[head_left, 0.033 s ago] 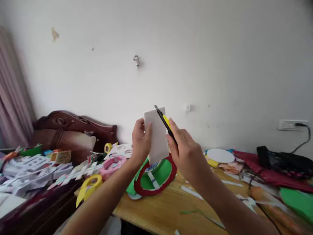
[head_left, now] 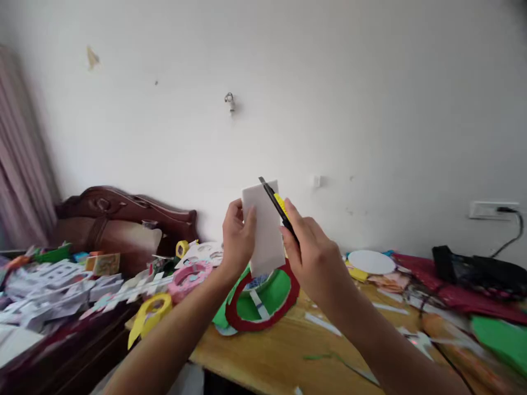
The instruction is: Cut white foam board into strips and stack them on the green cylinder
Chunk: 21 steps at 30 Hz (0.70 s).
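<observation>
My left hand (head_left: 239, 237) grips a white rectangular piece of board (head_left: 267, 237) by its left edge, thumb on the near face. The piece is held upright in the air, tilted slightly. In my right hand (head_left: 316, 253) is a black and yellow box cutter (head_left: 280, 206), pointing up and to the left. Its blade crosses in front of the board's top edge; whether it touches the board I cannot tell. Below and behind the board lies a red ring (head_left: 295, 285) over a green round piece (head_left: 279, 299) on the wooden table (head_left: 255, 362).
On the table's left are a yellow ring-shaped piece (head_left: 158, 310) and a pink ring (head_left: 175, 288). White cut-outs (head_left: 53, 291) are heaped on the bed at far left. Paper strips, a white oval (head_left: 371, 262), a black bag (head_left: 473, 274) and a green sheet (head_left: 500, 337) lie at right.
</observation>
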{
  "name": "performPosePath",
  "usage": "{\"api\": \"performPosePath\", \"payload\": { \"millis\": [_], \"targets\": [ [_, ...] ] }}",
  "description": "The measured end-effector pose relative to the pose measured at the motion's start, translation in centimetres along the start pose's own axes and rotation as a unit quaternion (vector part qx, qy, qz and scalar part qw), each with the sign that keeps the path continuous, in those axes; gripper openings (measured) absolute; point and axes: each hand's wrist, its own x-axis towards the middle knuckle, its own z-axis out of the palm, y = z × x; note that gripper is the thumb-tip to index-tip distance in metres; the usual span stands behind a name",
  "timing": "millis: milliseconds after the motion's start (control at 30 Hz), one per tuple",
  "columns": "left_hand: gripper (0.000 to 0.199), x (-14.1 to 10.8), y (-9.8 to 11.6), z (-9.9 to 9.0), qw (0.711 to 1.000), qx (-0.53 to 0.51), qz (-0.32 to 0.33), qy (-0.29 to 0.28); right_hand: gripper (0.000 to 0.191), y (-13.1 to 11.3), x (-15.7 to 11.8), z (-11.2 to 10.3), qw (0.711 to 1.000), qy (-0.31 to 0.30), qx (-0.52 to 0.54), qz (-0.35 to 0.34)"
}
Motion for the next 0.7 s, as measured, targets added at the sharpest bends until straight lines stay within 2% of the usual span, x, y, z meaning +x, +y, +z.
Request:
{"api": "performPosePath", "payload": {
  "millis": [367,500,600,700],
  "targets": [
    [0.023,-0.3,-1.1,-0.4,0.999,0.005,-0.042,-0.006,0.048,0.1,-0.7,0.3,0.999,-0.039,0.006,0.026],
    [0.022,0.0,-1.1,-0.6,0.997,-0.027,-0.074,0.005,0.048,0.3,-0.9,0.3,0.999,-0.021,0.027,0.038],
    [0.022,1.1,-0.8,-0.9,0.988,-0.084,-0.126,0.018,0.049,1.4,-1.5,-0.4,0.995,0.012,0.055,0.088],
    [0.017,2.7,-1.1,-1.7,0.974,-0.113,-0.194,0.021,0.048,4.6,-3.7,-1.5,0.975,-0.001,0.070,0.209]
  ]
}}
